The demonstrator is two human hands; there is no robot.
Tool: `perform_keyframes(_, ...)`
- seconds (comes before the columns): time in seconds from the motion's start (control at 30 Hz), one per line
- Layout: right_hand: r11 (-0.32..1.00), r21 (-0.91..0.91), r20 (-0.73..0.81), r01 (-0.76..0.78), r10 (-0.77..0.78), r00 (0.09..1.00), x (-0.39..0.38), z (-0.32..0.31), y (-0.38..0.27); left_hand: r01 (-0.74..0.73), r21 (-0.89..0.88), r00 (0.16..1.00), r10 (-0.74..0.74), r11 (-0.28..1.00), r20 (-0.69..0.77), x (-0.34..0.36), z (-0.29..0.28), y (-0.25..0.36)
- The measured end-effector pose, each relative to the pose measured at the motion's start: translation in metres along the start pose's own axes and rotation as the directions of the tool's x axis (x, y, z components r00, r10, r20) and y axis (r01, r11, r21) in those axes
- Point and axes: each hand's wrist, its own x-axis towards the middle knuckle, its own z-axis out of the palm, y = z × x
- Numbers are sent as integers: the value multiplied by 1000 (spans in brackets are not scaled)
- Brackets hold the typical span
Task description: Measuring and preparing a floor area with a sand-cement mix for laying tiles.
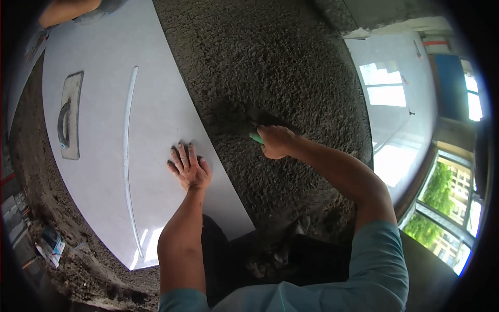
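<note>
My left hand lies flat with spread fingers on a large white tile, near its right edge. My right hand grips a trowel by its green handle; the dark blade rests in the rough grey mortar bed right of the tile and is hard to make out against it. A float with a dark handle and a long, thin metal straightedge lie on the white tile, left of my left hand.
Another person's arm reaches in at upper left. Glossy laid tiles border the mortar on the right, with windows beyond. A small bag lies on rough ground at lower left. Concrete stands at upper right.
</note>
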Motion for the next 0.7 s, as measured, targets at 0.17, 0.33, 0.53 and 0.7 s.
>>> perform_keyframes(0.17, 1000, -24, 272, 5, 1, 962, -89, 110, -3, -32, -3, 995, 32, 999, -94, -3, 6, 2)
perform_keyframes(0.33, 995, -100, 296, -27, 56, 953, -169, 167, -8, -25, 22, 990, 28, 999, -135, -3, 6, 0)
perform_keyframes(0.53, 931, 198, -68, -306, 324, 944, -270, 208, 32, -155, -169, 980, 173, 973, 98, 10, -11, -51)
perform_keyframes(0.7, 729, 627, -416, -275, 611, 673, -305, 346, 101, 697, 51, 706, -674, 715, -218, -38, -59, -213)
